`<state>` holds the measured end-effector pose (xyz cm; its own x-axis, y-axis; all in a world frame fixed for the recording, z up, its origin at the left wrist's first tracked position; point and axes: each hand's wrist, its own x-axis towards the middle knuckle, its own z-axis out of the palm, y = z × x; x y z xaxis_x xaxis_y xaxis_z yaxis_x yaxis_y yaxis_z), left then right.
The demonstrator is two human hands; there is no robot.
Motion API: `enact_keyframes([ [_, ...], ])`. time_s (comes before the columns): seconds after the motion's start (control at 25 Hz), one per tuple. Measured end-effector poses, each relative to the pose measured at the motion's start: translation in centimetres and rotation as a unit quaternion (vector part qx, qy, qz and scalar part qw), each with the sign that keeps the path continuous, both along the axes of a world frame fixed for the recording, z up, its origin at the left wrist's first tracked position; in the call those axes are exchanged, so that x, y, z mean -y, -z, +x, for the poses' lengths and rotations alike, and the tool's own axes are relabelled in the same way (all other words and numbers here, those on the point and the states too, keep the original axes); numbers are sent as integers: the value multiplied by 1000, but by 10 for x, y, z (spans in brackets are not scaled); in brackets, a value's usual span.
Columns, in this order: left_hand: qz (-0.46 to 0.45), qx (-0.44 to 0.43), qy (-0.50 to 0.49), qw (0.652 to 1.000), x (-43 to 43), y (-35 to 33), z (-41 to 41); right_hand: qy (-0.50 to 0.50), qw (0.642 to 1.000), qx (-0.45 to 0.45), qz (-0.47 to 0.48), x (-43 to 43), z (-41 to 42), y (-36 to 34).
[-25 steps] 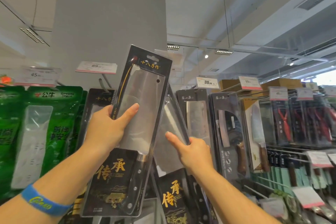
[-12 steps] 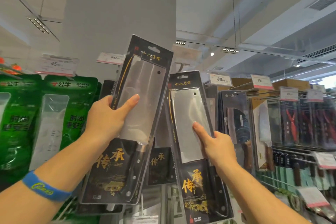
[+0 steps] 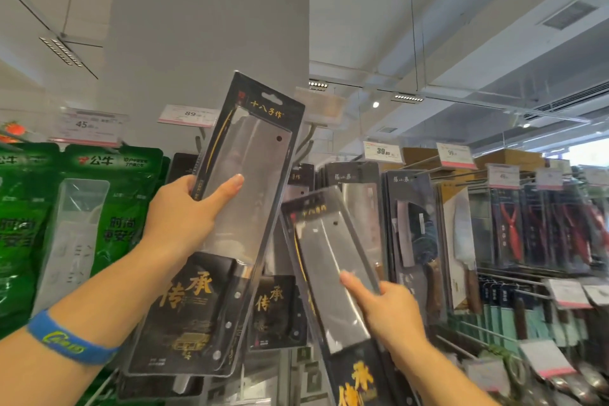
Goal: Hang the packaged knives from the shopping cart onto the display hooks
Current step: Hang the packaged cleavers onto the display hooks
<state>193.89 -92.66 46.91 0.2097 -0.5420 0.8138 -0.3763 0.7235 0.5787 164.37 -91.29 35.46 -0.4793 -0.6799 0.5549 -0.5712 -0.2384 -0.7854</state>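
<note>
My left hand [image 3: 184,208] grips a black blister-packed cleaver [image 3: 250,181] by its left edge, thumb across the clear front, holding it raised and tilted right. Its hang slot sits near the display hook [image 3: 308,138] under a price tag. My right hand [image 3: 382,303] holds a second packaged cleaver [image 3: 326,260] lower and to the right, thumb on its front, tilted left. More of the same cleaver packs [image 3: 275,306] hang behind them. The shopping cart is out of view.
Green power-strip bags [image 3: 108,208] hang at the left under a 45 tag. Other knife packs [image 3: 412,231] and red-handled scissors [image 3: 510,224] hang at the right. A grey pillar [image 3: 211,26] rises behind the hooks. Price tags [image 3: 188,115] stick out on hook ends.
My right hand has dropped lower and to the right with its cleaver pack, tilting it left. The left hand's pack stays raised at about the same spot near the hook.
</note>
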Motion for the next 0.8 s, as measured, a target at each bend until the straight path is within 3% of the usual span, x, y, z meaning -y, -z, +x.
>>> enact_keyframes([
  [0.08, -17, -3, -21, 1000, 1, -2, 1, 13, 1000, -11, -7, -3, 1, 9],
  [0.28, -5, -10, -40, 999, 5, 1, 9, 6, 991, -14, -135, -3, 16, -47],
  [0.44, 16, -3, -32, 999, 3, 6, 12, 15, 995, -43, -91, 7, 24, -52],
  [0.6, 26, 17, -21, 999, 3, 6, 13, -38, 998, -41, -32, 20, 42, -44],
  [0.8, 30, 13, -15, 999, -2, 2, 13, -66, 997, -3, -48, 11, 35, -47],
])
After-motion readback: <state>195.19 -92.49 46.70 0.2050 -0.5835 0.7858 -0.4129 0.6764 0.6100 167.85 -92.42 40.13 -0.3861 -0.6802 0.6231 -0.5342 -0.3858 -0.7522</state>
